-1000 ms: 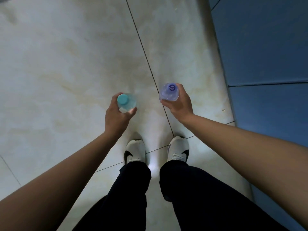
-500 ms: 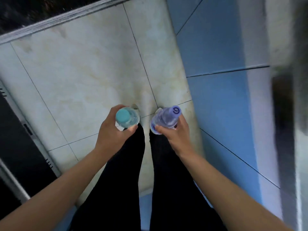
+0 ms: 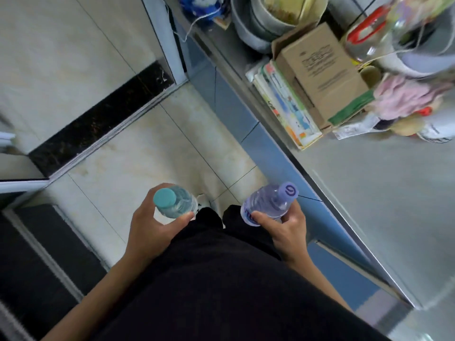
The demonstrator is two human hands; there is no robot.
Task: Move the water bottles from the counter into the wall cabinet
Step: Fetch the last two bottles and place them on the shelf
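So that both reach the cabinet in one trip, my left hand [image 3: 150, 230] grips the teal-capped bottle [image 3: 176, 203] and my right hand [image 3: 288, 230] the purple-capped bottle [image 3: 268, 204], low centre, beside the tabletop [image 3: 374, 198].

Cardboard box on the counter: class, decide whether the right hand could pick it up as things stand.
Probably not. The right hand grips the purple-capped bottle, leaving no free fingers, and the cardboard box lies farther along the counter.

Purple cap [image 3: 287, 192] of the bottle [image 3: 266, 205] in my right hand [image 3: 288, 232], looped mark like a G, printed lines on the cardboard box [image 3: 322, 72], too blurred to read
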